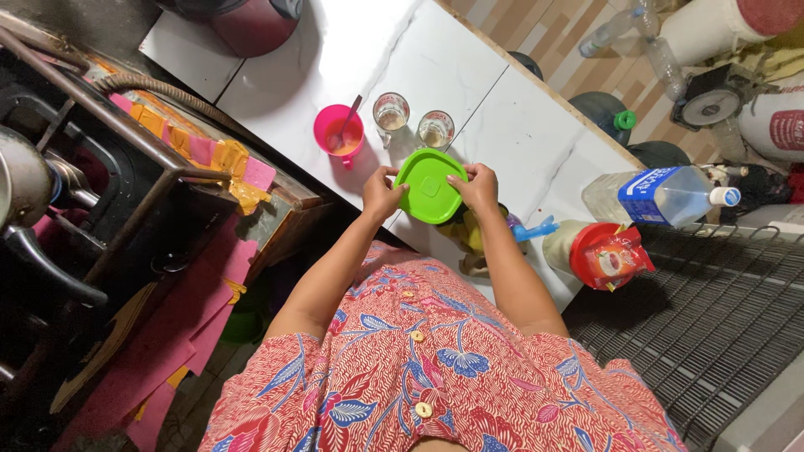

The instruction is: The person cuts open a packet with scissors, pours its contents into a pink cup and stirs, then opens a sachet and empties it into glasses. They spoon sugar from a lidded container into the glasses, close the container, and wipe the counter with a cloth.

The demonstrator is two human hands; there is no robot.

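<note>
Watching the head cam here: both hands are gripping a green lid (pixel 430 186) on a container right at the near edge of the white counter (pixel 519 125). The left hand (pixel 381 193) is clamped on the lid's left rim, fingers curled over the top edge, and the right hand (pixel 477 186) is doing the same on the right rim. I can't really see the tub underneath, the lid is covering it. So I'm reading this as the lid-handling step, pressing it on or prying it off; from this angle I honestly can't tell which.

Just behind the lid, two drinking glasses (pixel 391 111) are sitting side by side, and a pink cup (pixel 338 132) with a spoon in it is standing a bit to their left. A red packet (pixel 611 255) is lying on a jar lid off to the right.

My guess at what the next move needs: even pressure on both rims and keeping the container steady, since it's sitting so close to the counter edge and those glasses are near.
</note>
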